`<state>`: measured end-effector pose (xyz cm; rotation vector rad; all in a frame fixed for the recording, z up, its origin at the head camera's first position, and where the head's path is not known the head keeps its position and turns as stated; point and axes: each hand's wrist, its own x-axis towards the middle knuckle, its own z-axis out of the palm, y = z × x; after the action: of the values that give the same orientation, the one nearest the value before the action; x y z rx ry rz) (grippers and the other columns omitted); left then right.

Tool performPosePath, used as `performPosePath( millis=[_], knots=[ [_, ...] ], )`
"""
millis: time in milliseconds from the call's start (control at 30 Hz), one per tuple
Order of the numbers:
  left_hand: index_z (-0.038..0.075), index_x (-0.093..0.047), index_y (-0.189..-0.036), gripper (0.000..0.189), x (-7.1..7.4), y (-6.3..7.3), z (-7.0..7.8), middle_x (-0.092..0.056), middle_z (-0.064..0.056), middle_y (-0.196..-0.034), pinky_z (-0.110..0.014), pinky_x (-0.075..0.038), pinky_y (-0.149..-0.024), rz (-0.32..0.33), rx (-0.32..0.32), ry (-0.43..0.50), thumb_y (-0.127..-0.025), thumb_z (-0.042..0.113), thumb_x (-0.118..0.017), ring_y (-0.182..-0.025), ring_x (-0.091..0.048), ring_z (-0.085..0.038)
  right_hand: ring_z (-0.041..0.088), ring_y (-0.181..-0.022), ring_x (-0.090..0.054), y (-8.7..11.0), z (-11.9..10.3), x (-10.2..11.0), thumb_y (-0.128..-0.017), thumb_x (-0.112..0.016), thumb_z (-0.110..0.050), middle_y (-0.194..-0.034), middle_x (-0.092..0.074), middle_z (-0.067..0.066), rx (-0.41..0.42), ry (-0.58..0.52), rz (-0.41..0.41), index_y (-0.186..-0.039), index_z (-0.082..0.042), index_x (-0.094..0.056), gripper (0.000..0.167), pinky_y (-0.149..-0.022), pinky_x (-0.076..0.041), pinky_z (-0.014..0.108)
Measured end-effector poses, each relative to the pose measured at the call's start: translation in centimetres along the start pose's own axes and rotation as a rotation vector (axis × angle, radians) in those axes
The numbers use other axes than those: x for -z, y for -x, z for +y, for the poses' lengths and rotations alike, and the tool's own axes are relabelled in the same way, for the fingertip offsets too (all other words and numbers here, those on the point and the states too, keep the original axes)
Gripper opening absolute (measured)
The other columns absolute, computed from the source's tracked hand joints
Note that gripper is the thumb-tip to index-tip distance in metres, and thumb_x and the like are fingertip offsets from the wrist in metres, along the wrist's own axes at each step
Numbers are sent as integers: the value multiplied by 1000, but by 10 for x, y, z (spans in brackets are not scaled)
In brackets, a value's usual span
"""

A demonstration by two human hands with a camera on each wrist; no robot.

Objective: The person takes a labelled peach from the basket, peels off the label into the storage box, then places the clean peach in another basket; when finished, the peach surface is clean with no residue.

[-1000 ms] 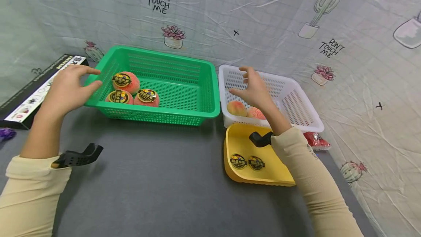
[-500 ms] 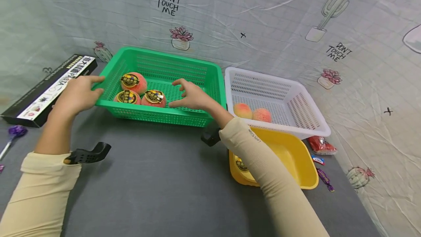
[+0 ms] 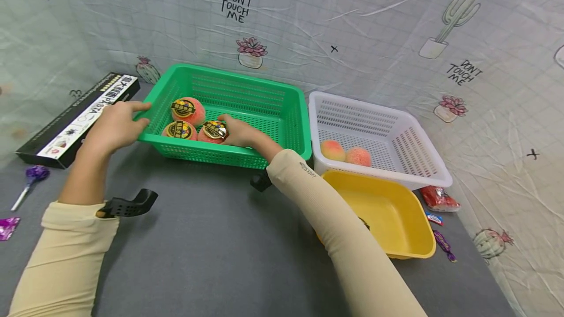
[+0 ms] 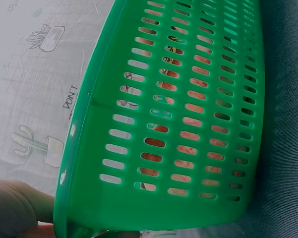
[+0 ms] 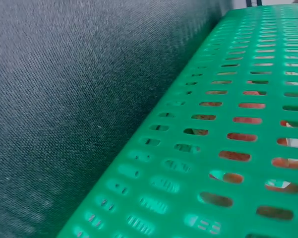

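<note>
Three peaches with black-and-gold stickers lie in the left part of the green basket (image 3: 282, 89). My right hand (image 3: 240, 132) reaches over its front wall and grips the right-hand front peach (image 3: 209, 134); part of that peach is behind the fingers. Beside it are the left front peach (image 3: 169, 131) and the rear peach (image 3: 199, 111). My left hand (image 3: 116, 126) holds the basket's left rim, fingers at the edge; the left wrist view shows part of this hand (image 4: 15, 208) at the rim. In the right wrist view the basket wall (image 5: 238, 129) hides the right hand.
A white basket (image 3: 427, 155) with two peaches stands right of the green one. In front is a yellow bin (image 3: 396, 219), partly behind my right sleeve. A black pasta box (image 3: 79, 116), a lollipop (image 3: 35, 174) and a purple wrapper (image 3: 8, 228) lie left; wrapped candy (image 3: 444, 245) lies right.
My right hand has moved left from above the white basket into the green basket and taken hold of a peach. The left hand has stayed at the green basket's left rim.
</note>
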<state>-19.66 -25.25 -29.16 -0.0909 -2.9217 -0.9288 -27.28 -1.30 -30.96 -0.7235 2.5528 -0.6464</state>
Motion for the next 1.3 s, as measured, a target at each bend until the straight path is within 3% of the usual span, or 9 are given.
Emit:
performPosePath(
  millis=[200, 367, 467, 600, 700, 1033, 1167, 1300],
  knots=[
    [-10, -39, -137, 46, -2, -1, 6, -38, -39, -132, -38, -35, -57, -12, -2, 9, -95, 7, -46, -67, -43, -31, 24, -115, -49, 0, -4, -1, -90, -66, -13, -130, -48, 15, 48, 68, 25, -141, -4, -32, 62, -88, -43, 29],
    [-10, -38, -138, 46, -4, -1, 8, -37, -39, -133, -38, -35, -58, -20, -8, 14, -96, 7, -46, -71, -45, -33, 22, -109, -51, 3, 0, 1, -88, -68, -13, -123, -51, 14, 63, 90, 59, -134, -4, -38, 56, -83, -44, 27],
    [-10, -39, -137, 46, -6, -3, 10, -39, -39, -131, -37, -36, -56, -16, -11, 13, -95, 7, -47, -62, -45, -29, 22, -107, -50, 8, 5, 4, -87, -69, -16, -121, -51, 14, 58, 102, 77, -130, -5, -41, 53, -81, -44, 28],
    [-9, -38, -138, 46, -5, -3, 12, -38, -39, -132, -38, -36, -57, -26, -9, 11, -96, 8, -47, -64, -45, -30, 22, -107, -49, 21, 10, 9, -83, -74, -23, -120, -49, 12, 34, 113, 142, -129, -9, -43, 57, -81, -45, 28],
    [-8, -38, -139, 47, -4, -2, 11, -36, -39, -134, -39, -35, -59, -31, -9, 7, -96, 9, -46, -69, -45, -32, 22, -108, -47, 37, 14, 16, -79, -78, -24, -122, -46, 12, 39, 83, 212, -129, -11, -43, 63, -82, -45, 30],
    [-10, -36, -139, 48, -1, -1, 6, -36, -40, -133, -37, -33, -55, -35, -14, 8, -96, 9, -45, -52, -35, -21, 17, -105, -44, 109, 23, 46, -68, -85, -27, -118, -45, 7, 95, -96, 492, -128, -17, -45, 73, -76, -49, 29],
    [-10, -35, -139, 48, 0, 1, 3, -35, -40, -133, -37, -33, -55, -35, -10, 8, -97, 10, -44, -52, -36, -21, 18, -104, -45, 141, 22, 49, -67, -86, -23, -118, -47, 6, 167, -129, 515, -128, -14, -47, 73, -73, -50, 29],
    [-10, -34, -140, 48, 1, 3, 2, -34, -41, -134, -37, -34, -56, -40, -2, 8, -97, 10, -44, -54, -38, -22, 20, -102, -47, 173, 21, 41, -66, -87, -19, -118, -48, 7, 261, -131, 466, -126, -11, -48, 72, -70, -52, 29]
  ],
)
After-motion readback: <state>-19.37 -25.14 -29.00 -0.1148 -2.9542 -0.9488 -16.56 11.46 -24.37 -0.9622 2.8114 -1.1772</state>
